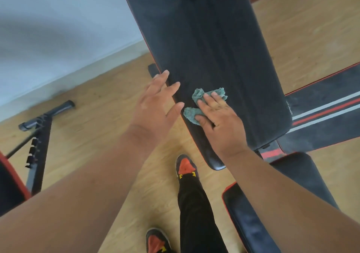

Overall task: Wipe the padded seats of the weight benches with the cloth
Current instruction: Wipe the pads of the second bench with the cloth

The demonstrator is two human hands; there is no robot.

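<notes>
While the right hand presses a crumpled green cloth flat against the long black bench pad, its fingers lie spread over the cloth rather than curled around it. Cloth position: on the pad's near left part, close to the red-trimmed left edge. The left hand is open and holds nothing; its fingertips touch that same left edge of the pad, just beside the cloth. Below the pad's near end sits a second, shorter black seat pad with red trim. Left of the long pad, on the wooden floor, stands a dark metal bench frame. Beneath the pad's near end, two red-and-black shoes rest on the floor.
</notes>
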